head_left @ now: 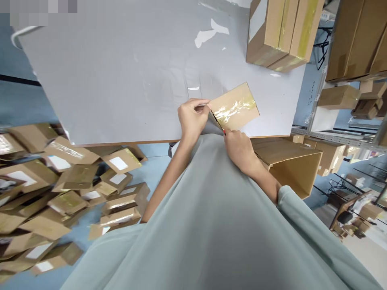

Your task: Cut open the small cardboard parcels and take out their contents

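A small cardboard box [238, 106] with shiny clear tape on its upper face lies tilted near the front edge of the grey table [121, 80]. My left hand [193, 117] is closed at the box's left corner, thumb and fingers pinched together there. Below the box, my right hand [240, 149] is wrapped round a tool [224, 131] that shows a bit of red and black. A thin dark line runs from the tool along the box's lower left edge. Most of the tool is hidden in my fist.
Taped boxes [281, 36] stand at the table's back right. White scraps [208, 34] lie on the tabletop. Many cardboard boxes [69, 177] are heaped on the floor at left. A large open carton [293, 161] is below the right table edge, near shelving [347, 139].
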`<state>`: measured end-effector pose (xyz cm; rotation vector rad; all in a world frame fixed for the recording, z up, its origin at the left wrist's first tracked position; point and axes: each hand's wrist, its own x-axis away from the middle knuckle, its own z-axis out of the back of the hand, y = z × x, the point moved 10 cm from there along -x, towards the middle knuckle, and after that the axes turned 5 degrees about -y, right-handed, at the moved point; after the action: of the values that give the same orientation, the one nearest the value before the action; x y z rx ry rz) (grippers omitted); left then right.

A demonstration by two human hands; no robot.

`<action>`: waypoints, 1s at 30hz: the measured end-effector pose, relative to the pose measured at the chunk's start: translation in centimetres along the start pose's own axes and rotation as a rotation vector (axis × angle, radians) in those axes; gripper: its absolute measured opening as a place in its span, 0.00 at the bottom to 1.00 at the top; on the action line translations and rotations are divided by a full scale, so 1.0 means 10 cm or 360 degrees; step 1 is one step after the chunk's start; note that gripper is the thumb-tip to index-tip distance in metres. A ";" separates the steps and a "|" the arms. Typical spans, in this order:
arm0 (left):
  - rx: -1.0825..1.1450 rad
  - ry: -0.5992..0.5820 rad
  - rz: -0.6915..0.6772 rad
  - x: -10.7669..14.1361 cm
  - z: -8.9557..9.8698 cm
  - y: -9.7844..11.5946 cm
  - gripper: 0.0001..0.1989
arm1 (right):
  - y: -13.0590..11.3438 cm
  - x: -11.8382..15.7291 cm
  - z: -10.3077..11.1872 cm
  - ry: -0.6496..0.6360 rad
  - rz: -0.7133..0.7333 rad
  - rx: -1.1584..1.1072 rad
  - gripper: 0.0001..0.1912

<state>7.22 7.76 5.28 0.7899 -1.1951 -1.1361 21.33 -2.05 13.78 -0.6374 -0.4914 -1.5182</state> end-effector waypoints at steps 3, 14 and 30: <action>-0.0012 0.0050 -0.0019 -0.03 0.03 0.01 0.10 | 0.30 0.11 0.12 0.0177 0.0099 -0.0212 0.15; -0.0162 0.0141 -0.0045 -0.19 0.14 0.01 0.09 | 1.76 -0.47 -0.11 0.0785 -0.0131 -0.1090 0.21; -0.0914 -0.0519 -0.0843 0.19 -1.27 0.84 0.18 | 1.57 -0.24 0.15 0.0876 0.0098 -0.1075 0.22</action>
<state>21.54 7.18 10.73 0.4886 -0.8521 -1.9936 37.10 -0.13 12.07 -0.6929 0.4797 -1.7142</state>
